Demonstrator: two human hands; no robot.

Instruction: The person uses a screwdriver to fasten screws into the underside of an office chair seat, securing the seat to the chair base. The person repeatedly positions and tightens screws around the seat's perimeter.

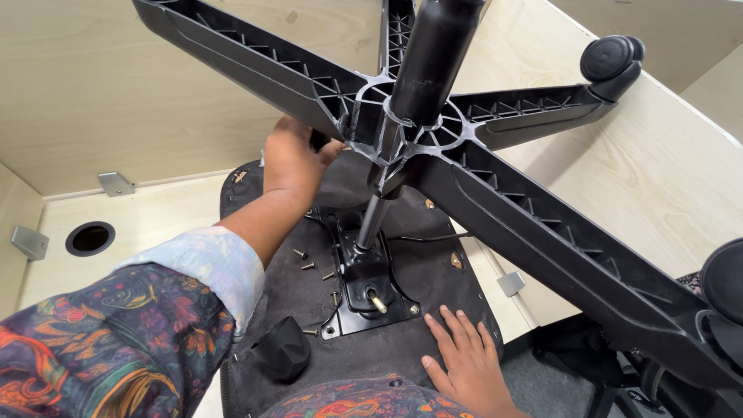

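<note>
Head view, what does the left hand (292, 159) do?
— Its arm reaches forward over the seat (294, 282), and the fingers curl around a spoke of the base (495, 205) near the hub. It looks like a grasp, but the fingertips are hidden.
— And the right hand (463, 358)?
— It lies flat and open on the seat, just beside the metal plate (370, 298), holding nothing. The base stands above, on its column (372, 219).

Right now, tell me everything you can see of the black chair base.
The chair base is black ribbed plastic, star-shaped, upturned above the seat underside. A black cylinder rises from its hub; a metal post runs down to a plate. One arm ends in a wheel. The left hand touches it near the hub.
</note>
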